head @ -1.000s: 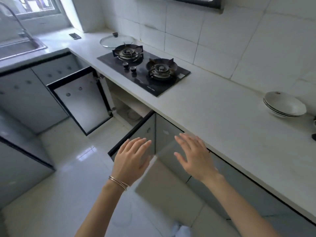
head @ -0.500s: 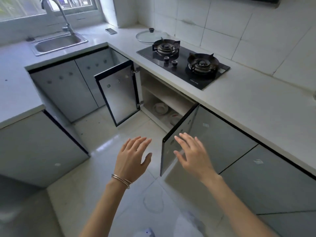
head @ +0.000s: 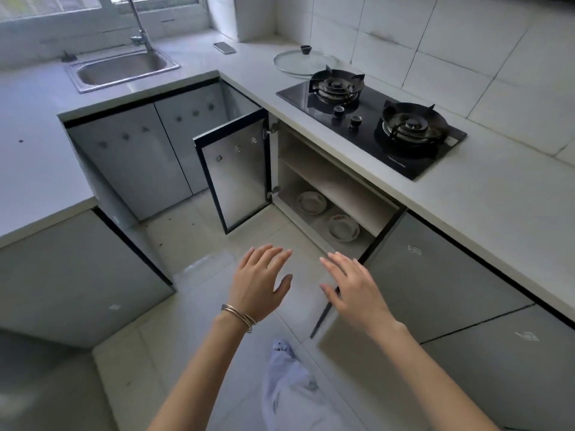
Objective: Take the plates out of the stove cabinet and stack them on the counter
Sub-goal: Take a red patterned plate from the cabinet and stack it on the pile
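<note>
Probably stiff, slick and breakable, two plates [head: 311,203] lay low inside the stove cabinet [head: 339,188]; a rim grip looked safest. At six o'clock from them, the left hand [head: 258,283] and right hand [head: 354,289] hovered empty, fingers spread.

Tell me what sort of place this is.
A home kitchen, most likely: a gas stove with two burners set in the counter, a steel sink below a window, and plates in the open cabinet under the stove.
</note>
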Motion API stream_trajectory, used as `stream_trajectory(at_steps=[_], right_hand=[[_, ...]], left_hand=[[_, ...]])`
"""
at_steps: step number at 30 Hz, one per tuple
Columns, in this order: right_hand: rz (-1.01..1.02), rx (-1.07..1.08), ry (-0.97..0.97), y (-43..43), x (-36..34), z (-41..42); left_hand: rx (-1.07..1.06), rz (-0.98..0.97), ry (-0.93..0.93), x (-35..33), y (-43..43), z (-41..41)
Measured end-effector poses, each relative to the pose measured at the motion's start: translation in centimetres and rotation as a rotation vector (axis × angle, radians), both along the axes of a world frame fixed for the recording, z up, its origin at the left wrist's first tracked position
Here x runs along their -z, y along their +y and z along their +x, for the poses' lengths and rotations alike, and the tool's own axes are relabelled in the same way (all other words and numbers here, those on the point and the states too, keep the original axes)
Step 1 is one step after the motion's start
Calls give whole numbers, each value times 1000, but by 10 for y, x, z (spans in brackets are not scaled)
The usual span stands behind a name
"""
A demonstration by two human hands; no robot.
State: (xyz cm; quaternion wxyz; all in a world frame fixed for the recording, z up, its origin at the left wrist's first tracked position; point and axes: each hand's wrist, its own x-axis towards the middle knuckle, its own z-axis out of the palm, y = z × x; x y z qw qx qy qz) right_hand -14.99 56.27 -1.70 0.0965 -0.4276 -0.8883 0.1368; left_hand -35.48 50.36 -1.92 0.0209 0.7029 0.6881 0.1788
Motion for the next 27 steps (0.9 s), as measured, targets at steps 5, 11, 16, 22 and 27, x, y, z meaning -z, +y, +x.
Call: stream_trajectory(at_steps=[5, 11, 16, 22, 27], right_hand=[[-39, 71, -18, 77, 8, -41], [-72, 144, 26, 148, 7, -69], [-87, 204, 5, 191, 12, -80], [-85, 332, -2, 231, 22, -95], [-90, 452, 8, 273, 38, -130]], left_hand=[[77, -26, 55, -5, 80, -51], [137, -63, 16, -1, 167, -81], [216, -58, 14, 8, 222, -96], [351, -46, 13, 21, 290, -115], [495, -52, 17, 40, 357, -142]])
